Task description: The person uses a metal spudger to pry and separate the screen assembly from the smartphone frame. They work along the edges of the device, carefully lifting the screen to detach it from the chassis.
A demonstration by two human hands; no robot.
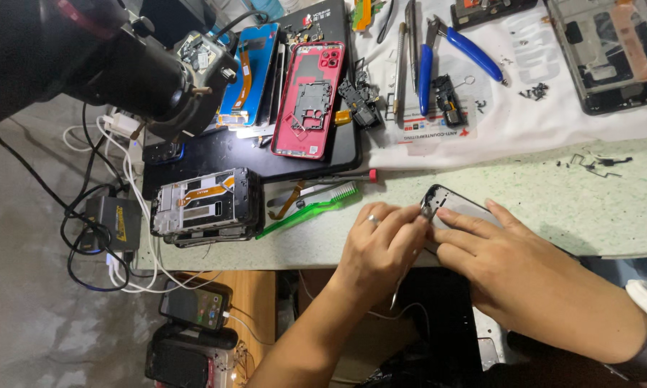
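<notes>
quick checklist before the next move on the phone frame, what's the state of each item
1. Phone frame steadied on the bench by right hand: ok.
2. Left hand grips thin metal tool, tip at the frame's top corner: ok.
3. Tip seated on a part: cannot tell, fingers hide it.
4. Green brush lies apart from both hands: ok.
5. Loose screws lie unprotected on the bench: not ok.

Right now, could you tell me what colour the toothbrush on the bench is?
The toothbrush is translucent green; the head view shows it.
</notes>
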